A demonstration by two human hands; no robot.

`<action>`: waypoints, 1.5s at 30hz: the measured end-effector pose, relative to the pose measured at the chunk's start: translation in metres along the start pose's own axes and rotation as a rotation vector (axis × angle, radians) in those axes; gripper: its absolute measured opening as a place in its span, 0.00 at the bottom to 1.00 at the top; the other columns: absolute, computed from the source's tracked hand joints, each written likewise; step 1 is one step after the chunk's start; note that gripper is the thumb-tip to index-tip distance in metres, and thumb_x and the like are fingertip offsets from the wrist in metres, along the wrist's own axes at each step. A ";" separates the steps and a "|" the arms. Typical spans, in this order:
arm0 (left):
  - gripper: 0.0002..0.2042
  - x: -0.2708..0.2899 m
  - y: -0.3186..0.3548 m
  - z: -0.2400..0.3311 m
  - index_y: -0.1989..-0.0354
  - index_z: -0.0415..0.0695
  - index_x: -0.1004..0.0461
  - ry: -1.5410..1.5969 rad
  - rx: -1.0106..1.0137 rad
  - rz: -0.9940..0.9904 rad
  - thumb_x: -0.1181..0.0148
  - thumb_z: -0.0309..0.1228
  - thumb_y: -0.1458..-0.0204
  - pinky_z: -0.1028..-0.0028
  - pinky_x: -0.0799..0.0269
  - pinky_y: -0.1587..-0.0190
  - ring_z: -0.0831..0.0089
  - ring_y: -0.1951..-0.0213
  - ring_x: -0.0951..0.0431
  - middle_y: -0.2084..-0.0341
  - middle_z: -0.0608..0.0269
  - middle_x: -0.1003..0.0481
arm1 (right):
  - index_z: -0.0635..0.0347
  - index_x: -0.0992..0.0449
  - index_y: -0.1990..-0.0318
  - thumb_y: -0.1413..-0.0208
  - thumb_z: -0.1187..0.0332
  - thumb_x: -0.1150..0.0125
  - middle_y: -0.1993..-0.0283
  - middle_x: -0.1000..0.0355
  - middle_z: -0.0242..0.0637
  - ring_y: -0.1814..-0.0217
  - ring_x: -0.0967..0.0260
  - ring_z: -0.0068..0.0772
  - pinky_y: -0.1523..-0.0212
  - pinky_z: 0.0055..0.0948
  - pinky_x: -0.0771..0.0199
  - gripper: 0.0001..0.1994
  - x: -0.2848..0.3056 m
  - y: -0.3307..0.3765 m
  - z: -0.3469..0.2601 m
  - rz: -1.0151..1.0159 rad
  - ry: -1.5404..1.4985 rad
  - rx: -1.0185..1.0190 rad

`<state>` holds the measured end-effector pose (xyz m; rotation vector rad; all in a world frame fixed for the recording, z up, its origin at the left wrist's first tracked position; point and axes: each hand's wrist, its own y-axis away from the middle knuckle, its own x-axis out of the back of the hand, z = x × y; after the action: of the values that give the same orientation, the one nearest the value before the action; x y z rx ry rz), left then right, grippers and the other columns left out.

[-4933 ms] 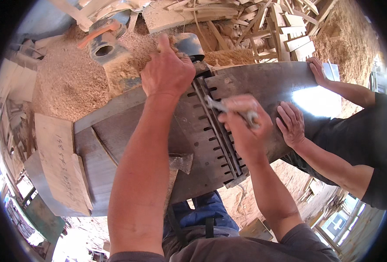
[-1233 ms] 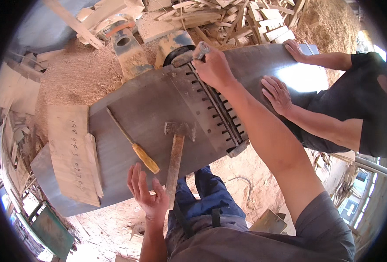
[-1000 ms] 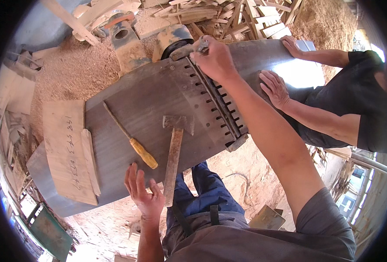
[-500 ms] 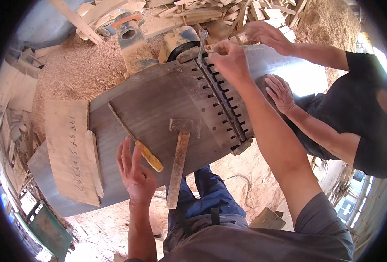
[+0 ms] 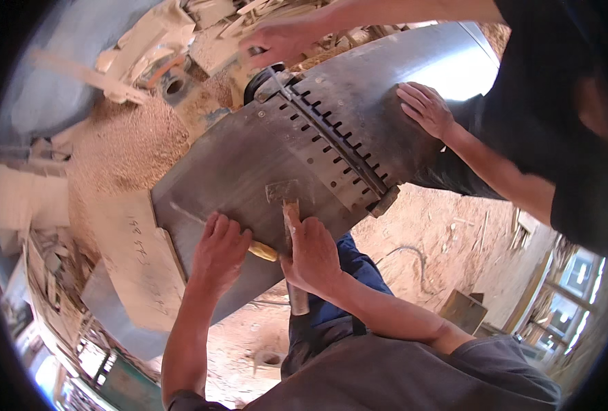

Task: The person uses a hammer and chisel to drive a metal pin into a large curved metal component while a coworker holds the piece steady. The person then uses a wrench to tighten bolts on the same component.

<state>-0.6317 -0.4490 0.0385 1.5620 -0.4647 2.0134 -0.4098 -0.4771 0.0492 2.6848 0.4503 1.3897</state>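
My right hand [image 5: 312, 257] is closed round the wooden handle of a hammer [image 5: 281, 191], whose dark metal head lies over the grey metal machine table [image 5: 228, 168]. The handle's lower end [image 5: 299, 301] sticks out past the table's near edge. Just to the left, my left hand [image 5: 220, 253] has its fingers curled over a screwdriver [image 5: 263, 251]; the yellow handle shows on its right side and the thin shaft on its left, blurred. Across the table runs a cutter slot [image 5: 338, 137] lined with notches on both sides.
A co-worker at the right rests one hand [image 5: 427, 108] on the table's far section and holds the other, a fist [image 5: 276, 44], above the slot's far end. A marked wooden board [image 5: 136, 253] lies on the table's left part. Sawdust [image 5: 126, 144] and wood scraps heap up behind.
My right hand has come back from the slot's far end and taken the hammer's handle. My left hand has closed on the screwdriver. The co-worker's far hand has moved left, and the view has turned.
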 end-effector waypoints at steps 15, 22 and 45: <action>0.09 0.027 0.038 0.056 0.69 0.42 0.24 0.410 0.215 0.025 0.39 0.21 0.62 0.57 0.26 0.60 0.48 0.61 0.23 0.69 0.51 0.25 | 0.62 0.22 0.56 0.52 0.72 0.36 0.66 0.22 0.50 0.62 0.23 0.48 0.60 0.42 0.26 0.14 0.058 0.150 0.068 0.044 -0.417 -0.525; 0.09 0.036 -0.001 0.181 0.64 0.41 0.25 0.694 0.167 -0.096 0.38 0.22 0.57 0.55 0.26 0.63 0.46 0.61 0.22 0.68 0.51 0.23 | 0.63 0.26 0.65 0.47 0.71 0.33 0.76 0.30 0.30 0.79 0.33 0.23 0.78 0.27 0.33 0.08 0.039 0.262 0.078 0.325 -1.067 -0.906; 0.14 -0.031 -0.195 0.243 0.80 0.49 0.31 0.536 -0.635 -0.013 0.26 0.30 0.66 0.61 0.32 0.71 0.59 0.72 0.28 0.79 0.62 0.34 | 0.61 0.27 0.65 0.50 0.75 0.35 0.78 0.32 0.30 0.85 0.35 0.25 0.83 0.26 0.35 0.07 -0.056 0.248 0.100 0.756 -1.476 -1.352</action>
<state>-0.3190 -0.4404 0.0624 0.6187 -0.7676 1.9061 -0.3050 -0.7247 -0.0011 1.7725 -1.1808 -0.5382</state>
